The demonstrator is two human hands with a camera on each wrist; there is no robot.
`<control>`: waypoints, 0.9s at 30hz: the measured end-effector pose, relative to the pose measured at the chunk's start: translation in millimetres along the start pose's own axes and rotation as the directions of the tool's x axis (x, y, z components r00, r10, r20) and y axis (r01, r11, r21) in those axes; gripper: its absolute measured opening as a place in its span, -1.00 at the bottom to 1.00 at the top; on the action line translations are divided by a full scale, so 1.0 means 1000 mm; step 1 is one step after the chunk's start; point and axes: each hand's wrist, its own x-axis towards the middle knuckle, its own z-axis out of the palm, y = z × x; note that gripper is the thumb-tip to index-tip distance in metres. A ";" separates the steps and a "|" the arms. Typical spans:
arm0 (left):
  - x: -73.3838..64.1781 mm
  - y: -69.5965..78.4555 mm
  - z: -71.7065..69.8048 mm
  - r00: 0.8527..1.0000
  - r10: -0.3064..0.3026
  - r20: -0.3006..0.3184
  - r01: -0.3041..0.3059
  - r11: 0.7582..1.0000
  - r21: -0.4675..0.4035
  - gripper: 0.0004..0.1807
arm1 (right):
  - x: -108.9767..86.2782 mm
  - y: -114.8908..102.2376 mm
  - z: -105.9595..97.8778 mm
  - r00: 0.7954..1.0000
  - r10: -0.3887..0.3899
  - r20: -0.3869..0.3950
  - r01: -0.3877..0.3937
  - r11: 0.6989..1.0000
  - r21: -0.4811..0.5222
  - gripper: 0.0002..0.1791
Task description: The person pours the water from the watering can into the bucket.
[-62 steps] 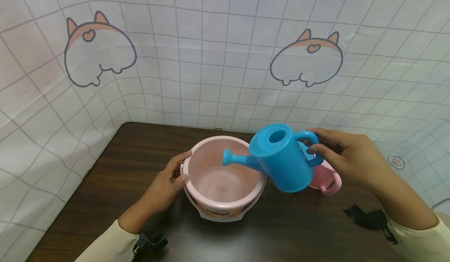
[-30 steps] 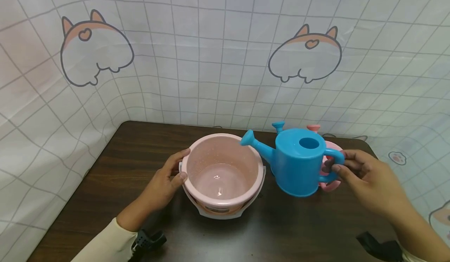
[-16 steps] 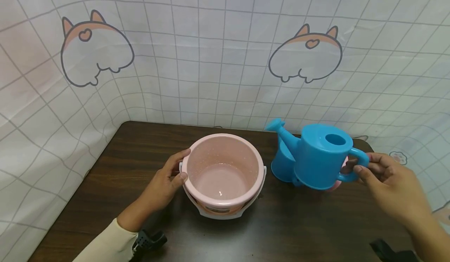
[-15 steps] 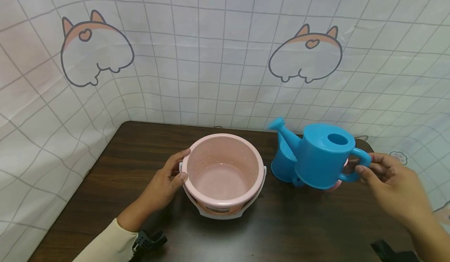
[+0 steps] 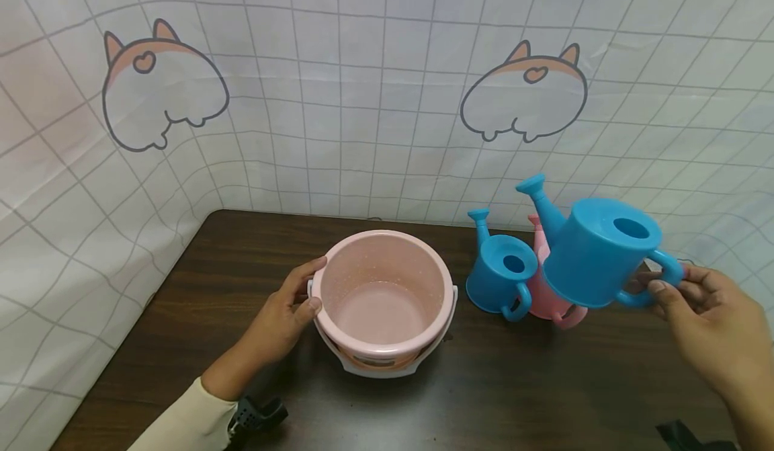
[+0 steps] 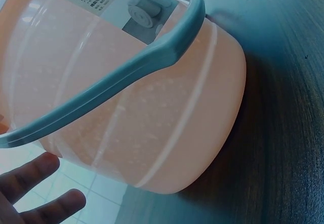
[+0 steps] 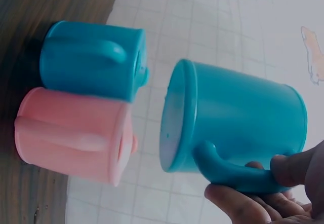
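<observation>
A pale pink bucket [image 5: 387,345] with a grey-white handle stands upright left of the table's middle; water shows at its bottom. My left hand [image 5: 279,320] grips its left rim, thumb on the near side; in the left wrist view two fingers hang beside the bucket wall [image 6: 157,133]. My right hand [image 5: 713,323] pinches the handle of a blue watering can [image 5: 605,253], held in the air at the right with its spout up and to the left. Below it stand a second blue watering can [image 5: 496,279] and a pink watering can [image 5: 547,296], side by side.
The dark wooden table [image 5: 181,343] ends at a white grid-patterned cloth [image 5: 363,135] hanging behind and at the left. Black straps are on both wrists. In the right wrist view the two standing cans are close together, the pink one [image 7: 71,135] beside the blue.
The right hand has carried the blue watering can from beside the bucket's rim to the right and up, uncovering the other two cans. The left hand stays on the bucket.
</observation>
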 end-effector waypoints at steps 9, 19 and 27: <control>0.000 0.001 0.000 1.000 0.002 0.007 -0.002 1.000 -0.015 -0.37 | 0.004 0.010 0.000 0.992 0.105 -0.076 -0.100 0.993 0.062 -0.46; 0.000 0.002 0.001 1.000 -0.001 0.007 0.001 1.000 -0.008 -0.37 | 0.014 0.025 0.002 0.966 0.175 -0.188 -0.147 0.977 0.153 -0.82; 0.000 0.002 0.000 1.000 0.000 -0.001 0.000 1.000 0.007 -0.37 | 0.024 0.040 0.004 0.960 0.228 -0.161 -0.196 0.961 0.195 -0.85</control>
